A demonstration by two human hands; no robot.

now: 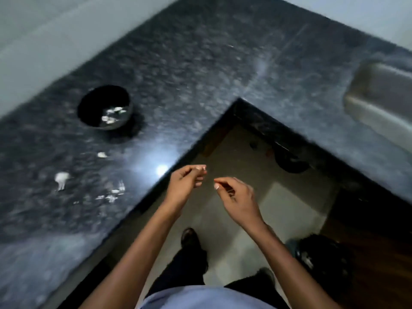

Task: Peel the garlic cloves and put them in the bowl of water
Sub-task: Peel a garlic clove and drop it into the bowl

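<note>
Well clear of the bowl [104, 108], past the surface [200, 70] edge, left hand [186, 181] fingers pinch a small pale bit — probably a garlic clove [204, 168]; right hand [236, 197] fingers pinch together, contents unclear — a slip drops it on the floor [234, 230].

dark speckled counter [200, 63] | bowl [89, 117] | loose garlic pieces [62, 178] | peel scraps [111, 195]

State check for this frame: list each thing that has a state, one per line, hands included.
bowl: upright on the counter, pale cloves inside
left hand: pinching a small pale piece, too blurred to identify
right hand: thumb and forefinger pinched; contents unclear
garlic bits: loose on the counter, outside the bowl
sink: empty where visible
</note>
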